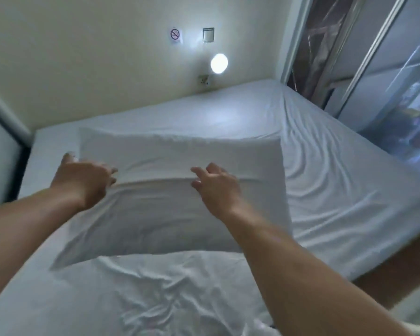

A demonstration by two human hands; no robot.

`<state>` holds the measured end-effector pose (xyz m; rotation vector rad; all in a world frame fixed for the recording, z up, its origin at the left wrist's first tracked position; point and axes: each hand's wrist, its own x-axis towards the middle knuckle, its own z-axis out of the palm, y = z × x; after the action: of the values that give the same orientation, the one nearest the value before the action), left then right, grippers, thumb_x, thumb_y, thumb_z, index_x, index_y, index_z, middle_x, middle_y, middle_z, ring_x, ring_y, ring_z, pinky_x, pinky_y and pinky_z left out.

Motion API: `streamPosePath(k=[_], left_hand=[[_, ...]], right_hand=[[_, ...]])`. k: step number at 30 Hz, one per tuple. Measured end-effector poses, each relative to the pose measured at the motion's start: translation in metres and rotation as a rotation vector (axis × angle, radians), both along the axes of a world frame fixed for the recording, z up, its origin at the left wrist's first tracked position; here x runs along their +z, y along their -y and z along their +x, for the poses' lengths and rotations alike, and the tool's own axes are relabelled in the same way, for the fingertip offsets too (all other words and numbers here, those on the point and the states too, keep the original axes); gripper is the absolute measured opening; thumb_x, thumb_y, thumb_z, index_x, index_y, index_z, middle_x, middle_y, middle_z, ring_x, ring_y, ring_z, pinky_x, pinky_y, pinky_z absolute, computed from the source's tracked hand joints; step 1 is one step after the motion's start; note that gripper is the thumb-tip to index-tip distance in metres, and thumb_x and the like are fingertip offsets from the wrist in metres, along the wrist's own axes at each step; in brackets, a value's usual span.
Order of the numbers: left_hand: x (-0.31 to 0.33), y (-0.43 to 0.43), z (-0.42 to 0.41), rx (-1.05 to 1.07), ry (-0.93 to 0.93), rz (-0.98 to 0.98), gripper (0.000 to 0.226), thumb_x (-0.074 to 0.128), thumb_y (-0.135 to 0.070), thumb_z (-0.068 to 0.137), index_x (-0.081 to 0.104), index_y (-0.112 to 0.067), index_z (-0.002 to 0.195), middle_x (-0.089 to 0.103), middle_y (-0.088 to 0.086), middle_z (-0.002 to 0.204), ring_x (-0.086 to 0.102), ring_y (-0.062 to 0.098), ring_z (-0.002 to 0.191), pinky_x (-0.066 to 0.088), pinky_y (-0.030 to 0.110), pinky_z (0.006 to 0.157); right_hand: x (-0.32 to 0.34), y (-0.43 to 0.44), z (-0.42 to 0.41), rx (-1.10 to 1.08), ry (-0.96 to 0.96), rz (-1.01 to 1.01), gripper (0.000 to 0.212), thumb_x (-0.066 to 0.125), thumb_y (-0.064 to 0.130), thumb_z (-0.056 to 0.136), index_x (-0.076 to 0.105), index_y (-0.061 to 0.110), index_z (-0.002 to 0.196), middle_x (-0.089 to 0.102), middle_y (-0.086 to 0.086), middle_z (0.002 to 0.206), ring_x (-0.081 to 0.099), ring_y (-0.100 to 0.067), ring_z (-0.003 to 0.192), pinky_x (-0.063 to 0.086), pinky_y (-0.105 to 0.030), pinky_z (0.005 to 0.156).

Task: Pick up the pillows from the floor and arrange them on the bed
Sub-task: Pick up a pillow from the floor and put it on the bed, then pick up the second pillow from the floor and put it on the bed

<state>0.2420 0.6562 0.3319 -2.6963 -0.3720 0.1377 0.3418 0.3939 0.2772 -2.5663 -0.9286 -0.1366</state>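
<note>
A white pillow (180, 161) is over the middle of the bed (325, 190), bent along a crease that runs between my hands. Its near half hangs in shadow above the bedding. My left hand (83, 180) curls into the fabric at the left end of the crease. My right hand (216, 187) pinches the fold between thumb and fingers, right of centre. A second white pillow or bundle of bedding (155, 299) lies rumpled in the foreground, beneath my forearms.
The bed's far edge meets a cream wall with a lit round lamp (219, 63), a no-smoking sign (175, 35) and a socket. Sliding glass doors (374, 81) run along the right side. A padded headboard (0, 151) stands at the left.
</note>
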Motion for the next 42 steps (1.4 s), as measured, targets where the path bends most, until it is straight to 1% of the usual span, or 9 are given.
streamPosePath(k=[11,18,22,30,32,34,37,39,42], left_hand=[[-0.129,0.023,-0.002,-0.156,-0.151,-0.291,0.043,0.041,-0.04,0.094,0.044,-0.027,0.135,0.058,0.004,0.132,0.051,0.025,0.12,0.022,0.048,0.11],[-0.253,0.213,-0.042,-0.584,-0.391,-0.443,0.043,0.043,-0.043,0.093,0.044,-0.028,0.133,0.057,-0.001,0.13,0.051,0.025,0.117,0.028,0.046,0.108],[-0.346,0.348,-0.073,-0.919,-0.509,-0.504,0.044,0.048,-0.047,0.088,0.048,-0.023,0.125,0.054,0.009,0.128,0.046,0.033,0.12,0.022,0.053,0.109],[-0.54,0.507,-0.124,-0.749,-0.786,-0.34,0.146,0.065,-0.081,0.045,-0.031,-0.025,0.14,-0.023,0.025,0.152,-0.022,0.052,0.135,-0.018,0.071,0.101],[-0.575,0.515,-0.132,-0.727,-0.849,-0.316,0.143,0.067,-0.077,0.048,-0.027,-0.024,0.142,-0.011,0.028,0.153,-0.008,0.054,0.136,-0.012,0.068,0.106],[-0.598,0.522,-0.134,-0.745,-0.855,-0.339,0.121,0.068,-0.066,0.061,-0.004,-0.02,0.146,0.023,0.026,0.147,0.027,0.045,0.128,0.016,0.059,0.105],[-0.604,0.529,-0.129,-0.892,-0.712,-0.402,0.048,0.058,-0.039,0.085,0.042,-0.017,0.125,0.057,0.013,0.116,0.055,0.032,0.098,0.037,0.04,0.078],[-0.583,0.526,-0.131,-0.925,-0.693,-0.481,0.02,0.051,-0.023,0.088,0.054,-0.018,0.108,0.064,0.007,0.102,0.06,0.029,0.089,0.037,0.036,0.067],[-0.526,0.501,-0.142,-0.871,-0.739,-0.637,0.018,0.049,-0.017,0.085,0.058,-0.022,0.099,0.067,0.003,0.095,0.062,0.026,0.087,0.043,0.036,0.068]], right_hand=[[-0.146,0.054,-0.049,-0.162,-0.467,-0.264,0.045,0.053,0.045,0.091,0.047,0.026,0.132,0.051,-0.005,0.122,0.051,-0.028,0.111,0.042,-0.041,0.087],[-0.268,0.272,-0.165,-0.489,-0.912,-0.508,0.061,0.06,0.045,0.086,0.038,0.021,0.137,0.044,-0.009,0.135,0.045,-0.03,0.121,0.046,-0.046,0.093],[-0.341,0.389,-0.232,-0.578,-1.029,-0.644,0.099,0.072,0.049,0.075,0.012,0.024,0.149,0.024,-0.005,0.154,0.03,-0.027,0.136,0.037,-0.046,0.106],[-0.512,0.489,-0.265,-0.401,-0.9,-0.748,0.153,0.078,0.066,0.046,-0.043,0.028,0.132,-0.029,0.002,0.155,-0.024,-0.028,0.142,-0.001,-0.062,0.112],[-0.55,0.486,-0.279,-0.433,-0.875,-0.731,0.148,0.076,0.067,0.049,-0.035,0.029,0.138,-0.019,0.003,0.157,-0.015,-0.026,0.144,-0.001,-0.061,0.112],[-0.575,0.483,-0.297,-0.51,-0.724,-0.69,0.122,0.077,0.059,0.059,0.003,0.027,0.15,0.019,-0.002,0.156,0.019,-0.023,0.141,0.017,-0.054,0.111],[-0.579,0.482,-0.311,-0.625,-0.519,-0.534,0.045,0.083,0.019,0.062,0.067,0.017,0.104,0.068,-0.007,0.095,0.064,-0.028,0.088,0.046,-0.039,0.074],[-0.557,0.478,-0.314,-0.665,-0.559,-0.479,0.027,0.08,0.003,0.058,0.071,0.013,0.081,0.067,-0.009,0.074,0.064,-0.031,0.071,0.046,-0.035,0.06],[-0.491,0.463,-0.315,-0.657,-0.604,-0.444,0.028,0.078,-0.004,0.052,0.068,0.016,0.069,0.064,-0.005,0.066,0.062,-0.029,0.064,0.041,-0.029,0.052]])
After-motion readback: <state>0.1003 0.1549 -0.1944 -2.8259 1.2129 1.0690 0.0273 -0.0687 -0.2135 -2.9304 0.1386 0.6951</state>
